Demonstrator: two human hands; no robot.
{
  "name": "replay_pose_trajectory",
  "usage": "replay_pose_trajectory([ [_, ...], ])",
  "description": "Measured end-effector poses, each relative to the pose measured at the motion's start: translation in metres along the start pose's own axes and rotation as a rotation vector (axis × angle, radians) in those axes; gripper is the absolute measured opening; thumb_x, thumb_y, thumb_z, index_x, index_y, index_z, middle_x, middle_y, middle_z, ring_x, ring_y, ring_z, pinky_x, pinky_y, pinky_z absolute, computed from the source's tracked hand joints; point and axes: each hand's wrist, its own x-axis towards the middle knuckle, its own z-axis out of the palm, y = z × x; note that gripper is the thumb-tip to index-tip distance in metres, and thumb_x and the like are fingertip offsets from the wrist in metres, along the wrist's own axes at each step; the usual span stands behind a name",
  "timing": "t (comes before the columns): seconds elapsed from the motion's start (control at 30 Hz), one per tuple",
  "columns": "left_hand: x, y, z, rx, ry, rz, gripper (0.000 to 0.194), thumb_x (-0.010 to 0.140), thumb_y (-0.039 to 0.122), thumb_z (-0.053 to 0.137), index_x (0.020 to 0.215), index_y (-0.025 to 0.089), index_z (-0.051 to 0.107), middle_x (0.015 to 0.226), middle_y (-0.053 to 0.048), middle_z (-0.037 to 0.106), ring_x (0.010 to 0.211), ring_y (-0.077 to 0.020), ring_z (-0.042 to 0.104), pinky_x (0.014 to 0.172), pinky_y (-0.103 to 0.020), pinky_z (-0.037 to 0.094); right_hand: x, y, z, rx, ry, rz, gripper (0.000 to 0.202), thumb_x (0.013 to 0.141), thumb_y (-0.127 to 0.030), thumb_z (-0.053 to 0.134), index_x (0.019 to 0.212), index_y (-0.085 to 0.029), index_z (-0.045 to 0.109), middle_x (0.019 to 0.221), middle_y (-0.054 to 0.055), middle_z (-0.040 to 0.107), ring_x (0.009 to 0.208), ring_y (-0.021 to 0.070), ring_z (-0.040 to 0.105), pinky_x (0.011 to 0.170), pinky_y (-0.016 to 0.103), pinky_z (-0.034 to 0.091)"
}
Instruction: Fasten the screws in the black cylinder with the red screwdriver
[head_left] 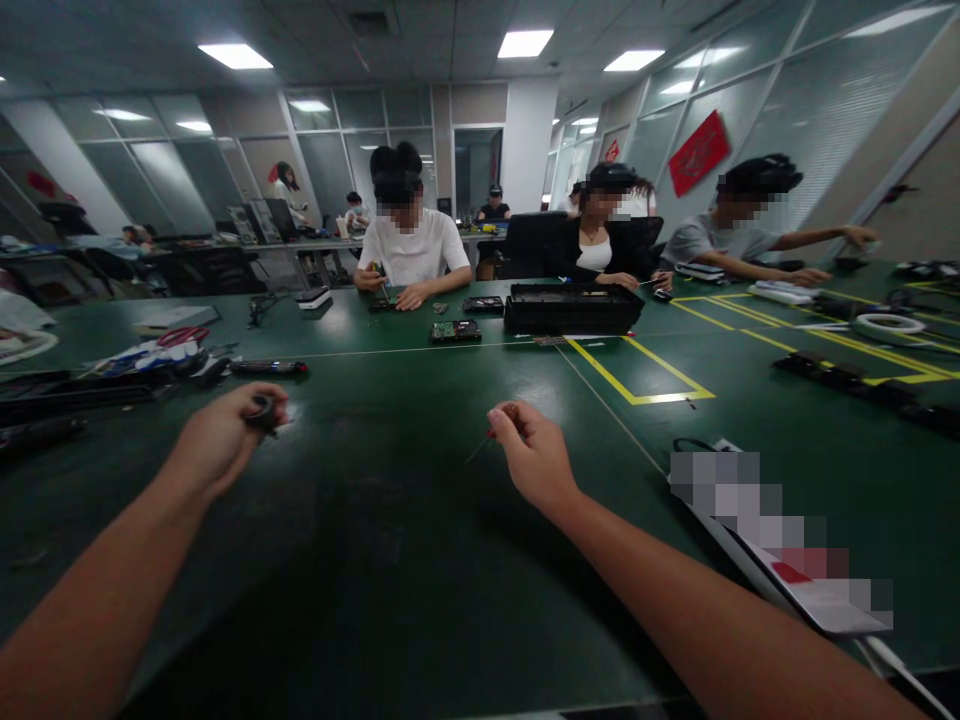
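My left hand [238, 425] is closed around a small dark rounded part [262, 412], whose exact kind I cannot make out. It is held above the green table [360, 620], on the left. My right hand [531, 452], right of the middle, grips a thin screwdriver [480, 446] between thumb and fingers. A bit of red shows at its handle, and its slim shaft slants down to the left, apart from the other hand. Most of the handle is hidden in my fingers.
Cables and tools, among them a dark cylindrical tool [268, 368], lie at the left. Ahead are a circuit board [455, 331] and a long black housing [571, 310]. A white power strip [750, 550] lies near my right forearm. Several people sit across the table.
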Motion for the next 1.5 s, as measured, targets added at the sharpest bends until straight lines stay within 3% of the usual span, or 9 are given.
replay_pose_trajectory([
  [0.07,-0.011,-0.005,0.042,-0.063,-0.218,0.050,0.017,0.068,0.014,0.041,0.078,0.012,0.055,0.070,-0.003,0.053,0.068,-0.0142,0.053,0.066,-0.025,0.043,0.000,0.001,-0.001,0.036,0.022,0.010,0.027,0.097,-0.042,0.050,0.082,-0.021,0.060,0.071,0.000,0.061,0.067,0.0163,0.058,0.062,0.029,0.042],
  [0.17,-0.035,-0.012,0.095,0.116,-0.470,0.204,0.016,0.072,0.025,0.044,0.076,0.015,0.055,0.075,-0.004,0.055,0.073,-0.0181,0.052,0.067,-0.030,0.041,0.000,0.002,-0.002,0.053,0.047,0.007,0.032,0.099,-0.044,0.046,0.077,-0.022,0.055,0.066,-0.002,0.054,0.063,0.0153,0.054,0.060,0.028,0.040],
  [0.23,-0.051,-0.018,0.117,0.286,-0.559,0.252,0.018,0.078,0.028,0.046,0.087,0.016,0.057,0.083,-0.004,0.057,0.077,-0.0192,0.052,0.070,-0.031,0.040,0.000,0.002,-0.002,0.061,0.056,-0.002,0.033,0.099,-0.044,0.045,0.075,-0.022,0.053,0.066,-0.002,0.052,0.063,0.0150,0.053,0.060,0.028,0.040],
  [0.33,-0.066,-0.033,0.133,0.454,-0.575,0.339,0.027,0.078,0.019,0.052,0.105,0.019,0.054,0.096,-0.004,0.058,0.086,-0.0196,0.054,0.075,-0.032,0.041,0.000,0.001,-0.001,0.074,0.065,-0.008,0.032,0.099,-0.043,0.046,0.077,-0.022,0.054,0.066,-0.002,0.053,0.063,0.0148,0.053,0.061,0.029,0.041],
  [0.53,-0.066,-0.055,0.132,0.482,-0.654,0.448,0.025,0.088,0.019,0.057,0.112,0.023,0.060,0.111,-0.004,0.062,0.101,-0.0212,0.057,0.087,-0.035,0.044,-0.002,0.001,0.003,0.193,0.013,0.014,0.022,0.096,-0.041,0.054,0.090,-0.021,0.062,0.077,0.001,0.065,0.072,0.0170,0.063,0.067,0.030,0.049],
  [0.7,-0.062,-0.054,0.132,0.456,-0.590,0.465,0.028,0.086,0.014,0.062,0.112,0.025,0.063,0.112,-0.001,0.065,0.104,-0.0208,0.058,0.093,-0.037,0.043,-0.004,0.004,0.005,0.182,0.016,-0.003,0.021,0.096,-0.040,0.056,0.091,-0.021,0.063,0.079,0.003,0.069,0.074,0.0176,0.067,0.070,0.031,0.052],
  [1.13,-0.061,-0.057,0.131,0.409,-0.591,0.454,0.038,0.088,0.020,0.065,0.126,0.028,0.064,0.126,-0.001,0.066,0.119,-0.0208,0.058,0.106,-0.039,0.042,-0.005,0.003,0.005,0.127,-0.009,0.015,0.021,0.094,-0.041,0.059,0.096,-0.021,0.065,0.085,0.005,0.073,0.080,0.0198,0.071,0.073,0.033,0.053],
  [1.4,-0.057,-0.057,0.128,0.424,-0.594,0.493,0.039,0.089,0.026,0.066,0.128,0.030,0.064,0.124,-0.002,0.067,0.114,-0.0236,0.060,0.102,-0.042,0.044,-0.002,-0.007,-0.001,-0.131,0.050,0.072,0.042,0.085,-0.056,0.067,0.062,-0.021,0.057,0.052,-0.002,0.059,0.048,0.0130,0.052,0.049,0.027,0.037],
  [1.5,-0.056,-0.058,0.128,0.434,-0.589,0.500,0.039,0.089,0.026,0.066,0.128,0.030,0.064,0.123,-0.002,0.068,0.113,-0.0232,0.060,0.101,-0.042,0.045,-0.001,-0.003,-0.002,-0.168,0.042,0.052,0.041,0.086,-0.056,0.066,0.064,-0.021,0.059,0.053,-0.002,0.058,0.049,0.0133,0.052,0.049,0.027,0.036],
])
